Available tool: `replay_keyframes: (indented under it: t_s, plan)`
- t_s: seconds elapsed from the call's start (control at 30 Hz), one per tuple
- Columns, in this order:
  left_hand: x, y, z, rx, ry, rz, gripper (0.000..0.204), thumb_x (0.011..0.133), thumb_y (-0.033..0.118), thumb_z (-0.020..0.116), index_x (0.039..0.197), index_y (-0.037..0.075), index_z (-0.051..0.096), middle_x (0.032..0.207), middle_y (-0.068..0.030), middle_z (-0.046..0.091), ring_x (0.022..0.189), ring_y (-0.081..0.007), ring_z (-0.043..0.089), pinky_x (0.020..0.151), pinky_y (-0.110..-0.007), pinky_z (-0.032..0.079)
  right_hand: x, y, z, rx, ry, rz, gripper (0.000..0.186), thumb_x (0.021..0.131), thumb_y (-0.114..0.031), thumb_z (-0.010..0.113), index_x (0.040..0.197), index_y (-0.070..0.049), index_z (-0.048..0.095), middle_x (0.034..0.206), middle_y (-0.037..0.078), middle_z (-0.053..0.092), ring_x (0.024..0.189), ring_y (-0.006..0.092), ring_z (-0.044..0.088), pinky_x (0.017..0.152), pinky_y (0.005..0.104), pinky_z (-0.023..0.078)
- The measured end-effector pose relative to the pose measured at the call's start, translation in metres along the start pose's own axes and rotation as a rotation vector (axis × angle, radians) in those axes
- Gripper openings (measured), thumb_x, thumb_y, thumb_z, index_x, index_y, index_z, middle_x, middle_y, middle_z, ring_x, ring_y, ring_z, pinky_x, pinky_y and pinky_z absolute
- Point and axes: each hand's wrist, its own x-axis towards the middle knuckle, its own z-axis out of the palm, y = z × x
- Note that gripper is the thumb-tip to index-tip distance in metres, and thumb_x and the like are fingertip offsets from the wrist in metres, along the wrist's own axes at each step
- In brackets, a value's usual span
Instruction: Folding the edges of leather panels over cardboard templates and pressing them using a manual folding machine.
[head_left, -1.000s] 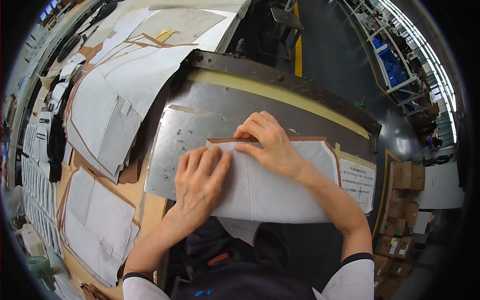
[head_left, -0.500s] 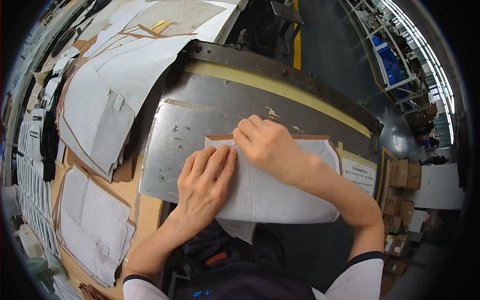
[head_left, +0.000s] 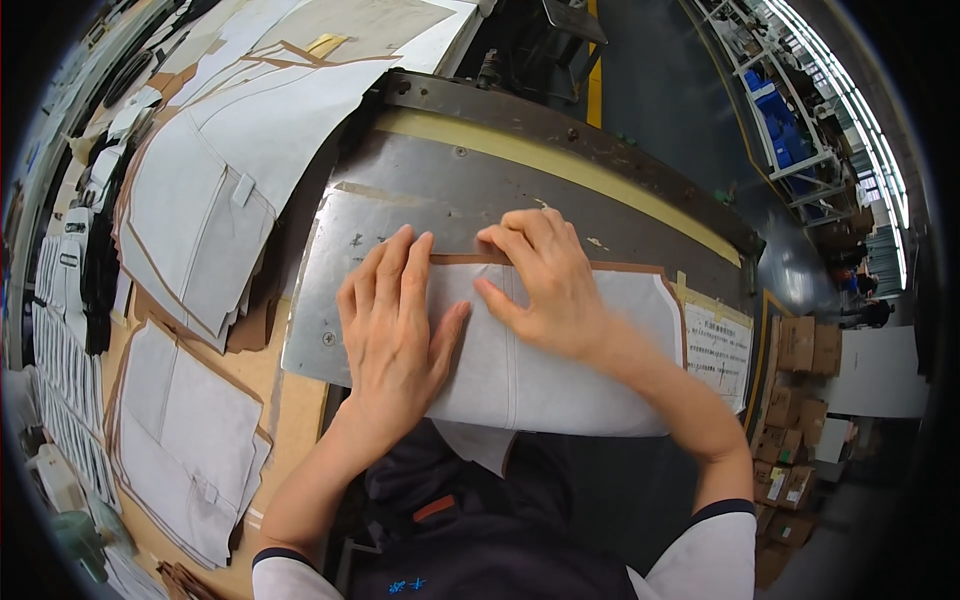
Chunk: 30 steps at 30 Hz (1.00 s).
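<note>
A light grey leather-like panel (head_left: 580, 365) with a stitched seam lies on a metal plate (head_left: 460, 205) in front of me. A narrow brown strip shows along its far edge and down its right side. My left hand (head_left: 390, 325) rests over the panel's left end, fingers stretched toward the far edge. My right hand (head_left: 545, 285) is at the far edge just right of it, fingers bent and thumb apart, with nothing visible between them. Part of the panel's far edge is hidden under the hands, and a pointed flap hangs below its near edge.
Stacked grey panels (head_left: 190, 220) with brown edges lie at the left, and a smaller pile (head_left: 185, 440) sits nearer. A raised metal bar (head_left: 570, 135) bounds the plate's far side. A paper sheet (head_left: 715, 350) is taped at right. Cardboard boxes (head_left: 795, 345) stand beyond.
My left hand has slid left and away from me, its fingertips now past the panel's far edge. The right hand has uncurled from a closed grip, its thumb now apart. The panel has shifted slightly.
</note>
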Motion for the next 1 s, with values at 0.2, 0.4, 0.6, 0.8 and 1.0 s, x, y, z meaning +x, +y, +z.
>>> replay_keyframes:
  t_s: [0.2, 0.4, 0.6, 0.8, 1.0]
  plan:
    - [0.027, 0.000, -0.009, -0.210, -0.092, 0.051, 0.061, 0.085, 0.016, 0.079, 0.141, 0.005, 0.058, 0.119, -0.0108, 0.065, 0.118, -0.0317, 0.056, 0.104, -0.045, 0.040, -0.013, -0.006, 0.001, 0.058, 0.045, 0.013, 0.034, 0.074, -0.014, 0.078, 0.102, -0.007, 0.059, 0.104, 0.009, 0.057, 0.101, 0.0302, 0.054, 0.087, 0.0432, 0.042]
    - [0.052, -0.008, -0.019, -0.359, -0.446, -0.046, 0.030, 0.083, 0.012, 0.081, 0.110, 0.004, 0.071, 0.091, -0.0075, 0.067, 0.089, -0.0231, 0.065, 0.083, -0.034, 0.051, -0.020, -0.003, 0.002, 0.302, 0.096, 0.036, 0.032, 0.078, -0.003, 0.076, 0.104, -0.006, 0.058, 0.097, 0.009, 0.059, 0.091, 0.0301, 0.058, 0.083, 0.0422, 0.043]
    - [0.038, 0.008, -0.012, -1.054, -0.406, -0.624, 0.027, 0.089, 0.009, 0.080, 0.113, 0.005, 0.071, 0.100, -0.0030, 0.075, 0.093, -0.0093, 0.066, 0.087, -0.028, 0.052, -0.017, -0.001, 0.006, 0.347, 0.242, -0.068, 0.028, 0.082, 0.003, 0.074, 0.105, -0.006, 0.061, 0.100, 0.011, 0.061, 0.091, 0.0314, 0.062, 0.080, 0.0445, 0.049]
    - [0.035, 0.018, -0.008, -1.033, -0.285, -0.612, 0.048, 0.088, 0.007, 0.079, 0.134, 0.005, 0.065, 0.108, -0.0085, 0.077, 0.100, -0.0124, 0.070, 0.093, -0.027, 0.053, -0.020, -0.002, 0.008, 0.124, 0.305, -0.167, 0.029, 0.077, 0.005, 0.070, 0.105, -0.001, 0.064, 0.101, 0.013, 0.061, 0.091, 0.0315, 0.064, 0.075, 0.0434, 0.054]
    - [0.032, 0.017, -0.004, -0.901, -0.251, -0.531, 0.043, 0.089, 0.003, 0.076, 0.131, 0.004, 0.067, 0.104, -0.0085, 0.077, 0.094, -0.0111, 0.068, 0.084, -0.026, 0.054, -0.020, 0.004, 0.009, 0.195, 0.280, -0.186, 0.025, 0.076, 0.004, 0.069, 0.100, 0.002, 0.064, 0.097, 0.013, 0.062, 0.087, 0.0310, 0.066, 0.073, 0.0415, 0.056]
